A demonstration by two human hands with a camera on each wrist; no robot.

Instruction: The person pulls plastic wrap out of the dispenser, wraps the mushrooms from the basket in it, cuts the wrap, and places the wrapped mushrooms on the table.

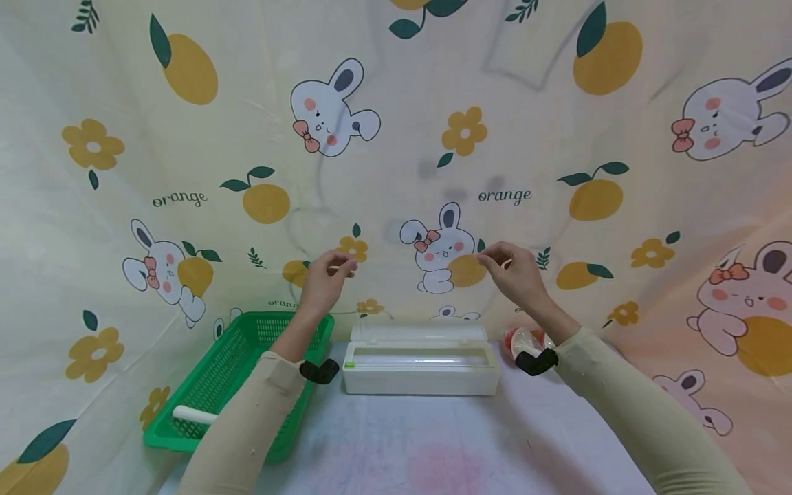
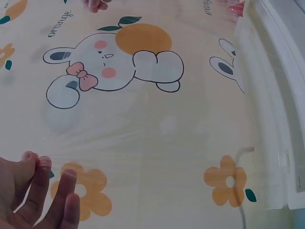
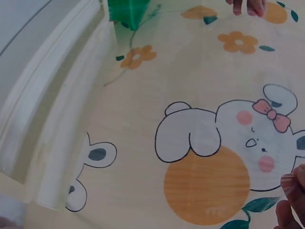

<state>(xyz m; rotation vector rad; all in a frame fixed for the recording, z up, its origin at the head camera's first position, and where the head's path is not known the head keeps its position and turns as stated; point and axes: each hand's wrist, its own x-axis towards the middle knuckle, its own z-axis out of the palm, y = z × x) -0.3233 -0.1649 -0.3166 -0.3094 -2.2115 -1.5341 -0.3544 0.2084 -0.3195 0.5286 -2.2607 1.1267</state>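
Both hands are raised above and behind a white cling film dispenser [image 1: 421, 383], whose lid [image 1: 421, 333] stands up at the back. Clear cling film [image 2: 90, 136] spans the space between the hands, showing as faint creases and sheen over the printed backdrop. My left hand [image 1: 326, 275] pinches one corner of it between thumb and fingertips; the film wrinkles at that pinch in the left wrist view. On the other side, my right hand [image 1: 512, 273] pinches the opposite corner, with thumb and forefinger together. The film's lower end runs toward the dispenser.
At the left stands a green plastic basket [image 1: 157, 440] with a white rod [image 1: 193, 414] in it, partly behind the left forearm. Right of the dispenser lies a red-and-white wrapped item [image 1: 526, 340], partly hidden by the right wrist. A printed cloth backdrop [image 1: 408, 179] rises behind the white table [image 1: 371, 440].
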